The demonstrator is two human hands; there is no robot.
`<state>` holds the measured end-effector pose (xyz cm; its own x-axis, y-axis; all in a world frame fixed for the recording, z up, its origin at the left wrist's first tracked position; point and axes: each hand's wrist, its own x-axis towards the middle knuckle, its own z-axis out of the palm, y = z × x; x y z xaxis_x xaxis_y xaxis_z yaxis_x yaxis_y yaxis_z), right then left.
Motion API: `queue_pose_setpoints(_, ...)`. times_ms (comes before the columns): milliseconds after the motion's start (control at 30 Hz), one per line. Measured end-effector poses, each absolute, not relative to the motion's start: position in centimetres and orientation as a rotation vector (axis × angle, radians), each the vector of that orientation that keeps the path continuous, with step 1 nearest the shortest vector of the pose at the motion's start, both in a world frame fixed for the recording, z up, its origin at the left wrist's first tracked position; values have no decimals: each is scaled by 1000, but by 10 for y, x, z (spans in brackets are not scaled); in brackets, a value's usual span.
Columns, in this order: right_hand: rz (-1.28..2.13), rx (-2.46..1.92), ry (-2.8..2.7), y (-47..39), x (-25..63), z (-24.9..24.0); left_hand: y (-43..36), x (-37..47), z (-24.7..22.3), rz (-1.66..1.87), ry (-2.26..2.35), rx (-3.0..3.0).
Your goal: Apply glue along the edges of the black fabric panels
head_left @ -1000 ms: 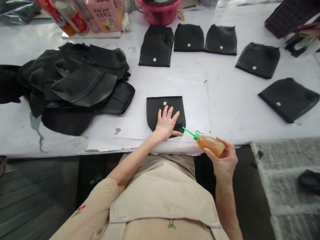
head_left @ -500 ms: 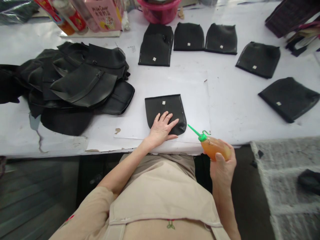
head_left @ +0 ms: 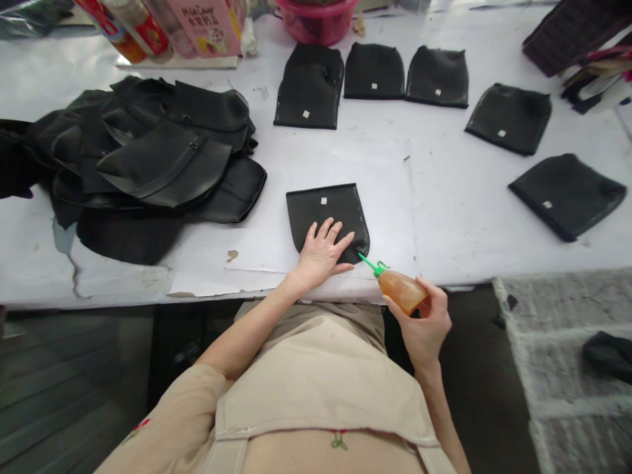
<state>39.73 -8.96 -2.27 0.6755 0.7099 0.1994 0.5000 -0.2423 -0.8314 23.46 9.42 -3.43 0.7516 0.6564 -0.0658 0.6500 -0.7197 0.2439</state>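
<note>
A black leather-like panel (head_left: 340, 207) with a small pale square on it lies flat at the near side of the table. My left hand (head_left: 320, 253) rests on its lower part, fingers spread. In my right hand (head_left: 429, 322) is a squeeze bottle (head_left: 402, 291) of amber liquid, gripped between thumb and fingers. The bottle's thin green nozzle points left, its tip at the panel's lower right edge. Whitish marks run along that edge. Whether any liquid is coming out cannot be made out.
A heap of black pieces (head_left: 162, 164) covers the table's left. Several similar panels (head_left: 375, 69) lie along the back and right. Behind stand a pink box (head_left: 210, 29), bottles (head_left: 143, 29) and a pink basin (head_left: 316, 23). Grey fabric (head_left: 557, 342) is beyond the table's right front edge.
My right hand has brought the bottle leftward, so the nozzle tip now meets the panel's edge. Its fingers have shifted on the bottle. My left hand stays on the panel.
</note>
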Motion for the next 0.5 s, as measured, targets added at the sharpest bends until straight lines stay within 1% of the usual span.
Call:
queue_pose_setpoints(133, 192, -1954, -1036, -91, 397, -28, 96, 232, -31, 7, 1007, 2693)
queue_pose_setpoints(300, 131, -1989, -1074, -94, 400, -26, 106, 219, -23, -70, 859, 2672)
queue_pose_setpoints(500, 98, -1993, -1132, -95, 397, -21, 107, 212, -30, 15, 854, 2664)
